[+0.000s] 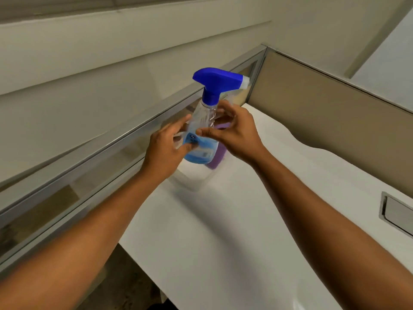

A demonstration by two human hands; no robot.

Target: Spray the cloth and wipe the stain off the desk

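A clear spray bottle with a blue trigger head and blue liquid in its lower part is upright over the far end of the white desk. My left hand grips its left side, thumb on the label. My right hand holds it from the right, thumb across the front and fingers behind the neck. A purple cloth lies on the desk just behind the bottle, mostly hidden by it and by my right hand. I see no stain on the visible desk surface. Whether the bottle's base touches the desk is unclear.
A glass partition with a metal frame runs along the desk's left side. A tan panel closes off the back right. A recessed metal cable cover sits in the desk at the right edge. The desk's near-left edge drops to the floor.
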